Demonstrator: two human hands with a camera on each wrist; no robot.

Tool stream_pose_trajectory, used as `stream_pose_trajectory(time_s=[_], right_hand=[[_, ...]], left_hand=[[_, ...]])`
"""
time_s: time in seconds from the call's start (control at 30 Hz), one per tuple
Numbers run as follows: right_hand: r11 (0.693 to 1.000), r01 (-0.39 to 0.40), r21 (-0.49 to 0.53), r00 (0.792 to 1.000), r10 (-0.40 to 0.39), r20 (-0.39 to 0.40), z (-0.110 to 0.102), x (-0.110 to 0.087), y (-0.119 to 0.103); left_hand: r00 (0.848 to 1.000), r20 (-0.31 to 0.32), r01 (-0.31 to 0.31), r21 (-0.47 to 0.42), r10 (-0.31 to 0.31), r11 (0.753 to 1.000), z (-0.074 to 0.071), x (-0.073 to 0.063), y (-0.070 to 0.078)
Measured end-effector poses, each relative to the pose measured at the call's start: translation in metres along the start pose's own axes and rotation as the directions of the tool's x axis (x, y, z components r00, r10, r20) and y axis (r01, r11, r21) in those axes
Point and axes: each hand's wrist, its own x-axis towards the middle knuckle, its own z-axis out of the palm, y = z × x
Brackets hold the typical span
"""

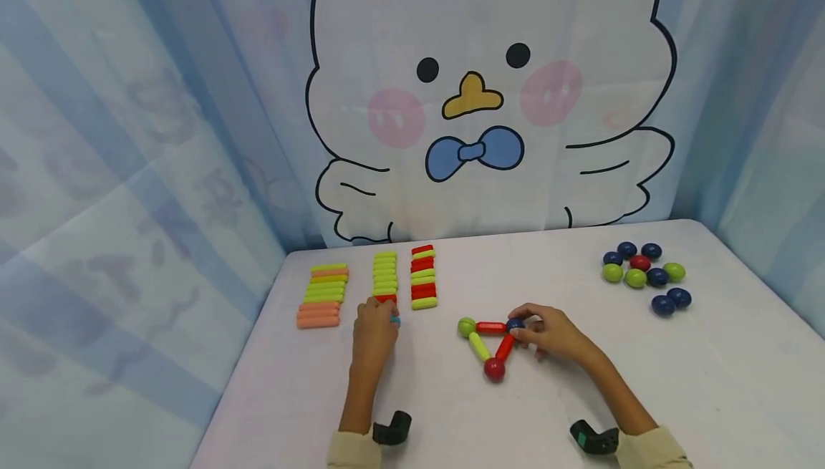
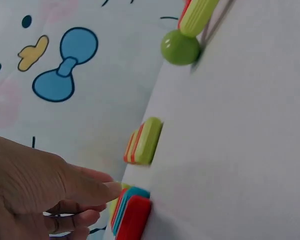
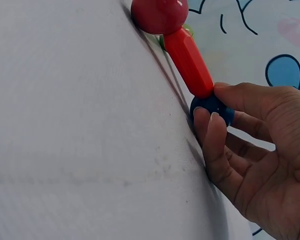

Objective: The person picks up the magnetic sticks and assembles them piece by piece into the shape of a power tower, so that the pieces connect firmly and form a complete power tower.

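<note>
A triangle of magnetic rods and balls lies mid-table. Its corners are a green ball (image 1: 467,326), a red ball (image 1: 494,369) and a blue ball (image 3: 212,110). Two red rods (image 3: 189,61) and a yellow-green rod (image 1: 480,346) join them. My right hand (image 1: 548,331) pinches the blue ball between thumb and fingers. My left hand (image 1: 374,329) is at the near end of the middle row of rods, its thumb tip right by a blue rod (image 2: 132,197) and a red rod (image 2: 135,217). I cannot tell whether it grips one; its fingers are partly hidden.
Left of that row lies a column of orange and yellow-green rods (image 1: 320,306). On its right is a column of red and yellow-green rods (image 1: 423,277). Several loose blue, green and red balls (image 1: 640,263) sit at the back right. A printed curtain (image 1: 477,204) stands behind the table.
</note>
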Motion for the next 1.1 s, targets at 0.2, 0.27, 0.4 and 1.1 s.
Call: stream_pose_trajectory(time_s=[0.2,0.27,0.4,1.1], right_hand=[[1.0,-0.029,-0.004,0.999,0.029,-0.033,-0.003,0.001,-0.002],[0.999,-0.035,-0.004,0.999,0.034,-0.041,-0.004,0.001,-0.002],[0.999,-0.037,-0.012,0.998,0.037,-0.056,-0.004,0.003,-0.001],[0.999,0.025,-0.035,0.999,-0.027,-0.044,0.006,0.003,0.0]], left_hand=[[0.996,0.087,-0.005,0.063,-0.001,0.998,-0.006,-0.001,-0.012],[0.994,0.109,-0.006,0.067,-0.001,0.998,-0.006,0.0,-0.013],[0.99,0.138,-0.017,0.079,0.006,0.997,-0.006,0.001,-0.014],[0.979,0.136,-0.042,-0.597,0.153,0.801,0.025,-0.005,0.034]])
